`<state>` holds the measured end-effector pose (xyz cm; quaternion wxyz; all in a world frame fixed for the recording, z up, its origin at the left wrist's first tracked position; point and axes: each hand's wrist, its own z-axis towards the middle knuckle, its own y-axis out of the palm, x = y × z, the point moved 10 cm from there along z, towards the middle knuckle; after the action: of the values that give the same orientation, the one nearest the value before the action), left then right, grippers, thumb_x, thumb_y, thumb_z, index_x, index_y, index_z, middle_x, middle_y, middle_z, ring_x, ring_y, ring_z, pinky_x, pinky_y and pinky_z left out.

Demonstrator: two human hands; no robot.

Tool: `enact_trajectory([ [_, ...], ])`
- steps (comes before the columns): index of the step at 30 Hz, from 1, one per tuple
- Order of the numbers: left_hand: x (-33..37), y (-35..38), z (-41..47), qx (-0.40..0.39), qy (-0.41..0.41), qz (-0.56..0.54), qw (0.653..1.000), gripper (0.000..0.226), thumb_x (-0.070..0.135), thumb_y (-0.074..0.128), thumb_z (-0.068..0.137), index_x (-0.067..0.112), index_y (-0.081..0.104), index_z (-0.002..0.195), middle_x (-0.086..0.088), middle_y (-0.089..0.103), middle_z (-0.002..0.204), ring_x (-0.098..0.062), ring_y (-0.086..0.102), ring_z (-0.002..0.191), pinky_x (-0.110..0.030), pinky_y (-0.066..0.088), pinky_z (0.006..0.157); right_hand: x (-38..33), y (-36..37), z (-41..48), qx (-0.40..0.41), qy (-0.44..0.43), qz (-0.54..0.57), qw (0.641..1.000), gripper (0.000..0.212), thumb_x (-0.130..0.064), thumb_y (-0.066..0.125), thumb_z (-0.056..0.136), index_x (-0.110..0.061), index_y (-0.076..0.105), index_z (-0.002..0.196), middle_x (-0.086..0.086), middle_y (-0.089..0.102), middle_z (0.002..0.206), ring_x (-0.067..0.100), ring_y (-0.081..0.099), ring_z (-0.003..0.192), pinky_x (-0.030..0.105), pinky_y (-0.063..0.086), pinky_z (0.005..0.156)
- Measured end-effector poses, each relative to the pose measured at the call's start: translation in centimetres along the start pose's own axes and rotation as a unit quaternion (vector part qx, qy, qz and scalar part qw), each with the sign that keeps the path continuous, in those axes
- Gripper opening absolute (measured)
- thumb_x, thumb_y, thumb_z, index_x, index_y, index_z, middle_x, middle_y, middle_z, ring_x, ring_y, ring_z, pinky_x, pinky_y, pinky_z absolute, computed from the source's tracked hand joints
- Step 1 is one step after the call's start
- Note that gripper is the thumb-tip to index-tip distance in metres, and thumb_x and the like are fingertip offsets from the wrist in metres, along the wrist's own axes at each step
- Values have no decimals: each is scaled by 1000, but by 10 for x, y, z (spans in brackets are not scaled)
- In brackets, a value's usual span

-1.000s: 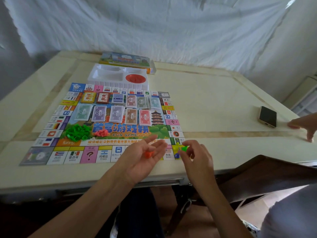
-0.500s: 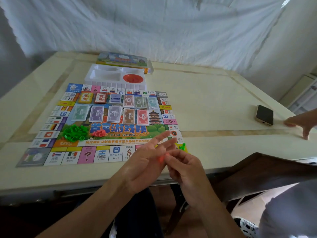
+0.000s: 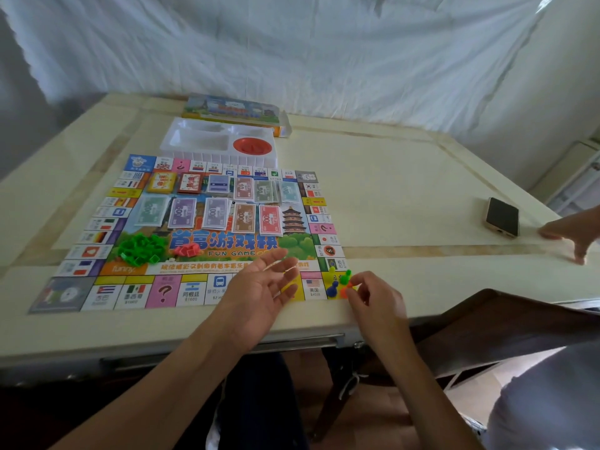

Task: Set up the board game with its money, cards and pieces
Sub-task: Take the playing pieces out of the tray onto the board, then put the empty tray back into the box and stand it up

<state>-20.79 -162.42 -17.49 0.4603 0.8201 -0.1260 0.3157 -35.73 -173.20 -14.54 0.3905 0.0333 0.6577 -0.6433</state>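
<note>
The game board [image 3: 97, 251] lies flat on the table. Stacks of paper money [image 3: 214, 212] and card decks [image 3: 162, 182] sit in its middle. A heap of green houses [image 3: 139, 250] and a few red ones [image 3: 186, 250] lie lower left of centre. At the board's near right corner stand a yellow pawn [image 3: 331, 272], a green pawn [image 3: 346, 277] and a blue pawn [image 3: 331, 289]. My right hand [image 3: 373, 302] pinches an orange pawn [image 3: 344, 291] on that corner. My left hand [image 3: 259, 290] hovers palm up over the board's near edge, fingers spread and nothing in it.
A white plastic tray [image 3: 194, 142] with a red dish [image 3: 252, 146] stands behind the board, the game box [image 3: 232, 110] beyond it. A phone [image 3: 501, 216] lies at the right, near another person's hand [image 3: 571, 233]. A dark chair back [image 3: 506, 323] stands at the near right.
My right hand took the orange pawn out of my left palm and carried it right, down onto the board's corner beside the other pawns. My left hand now holds nothing.
</note>
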Motion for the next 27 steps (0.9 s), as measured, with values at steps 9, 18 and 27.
enact_trajectory([
  [9, 8, -4, 4, 1, 9, 17, 1000, 36, -9, 40, 89, 9, 59, 113, -7, 67, 101, -21, 62, 92, -33, 49, 78, -5, -13, -4, 14, 17, 54, 998, 22, -27, 65, 87, -29, 45, 97, -5, 58, 73, 9, 56, 72, 19, 41, 63],
  [18, 130, 22, 58, -12, 120, 272, 955, 29, -6, 41, 91, 10, 62, 103, -6, 67, 97, -19, 61, 90, -31, 49, 75, -136, -34, 99, 7, -105, 123, 987, 19, -8, 55, 91, -16, 63, 106, -5, 63, 87, 9, 59, 76, 13, 43, 65],
  [27, 266, 4, 192, 91, 211, 506, 832, 28, -8, 46, 90, 12, 59, 104, -7, 61, 105, -19, 54, 93, -29, 44, 80, -203, 78, 275, -88, -120, 34, 988, 31, -1, 45, 92, -5, 64, 115, 17, 65, 112, 28, 60, 93, 31, 45, 78],
])
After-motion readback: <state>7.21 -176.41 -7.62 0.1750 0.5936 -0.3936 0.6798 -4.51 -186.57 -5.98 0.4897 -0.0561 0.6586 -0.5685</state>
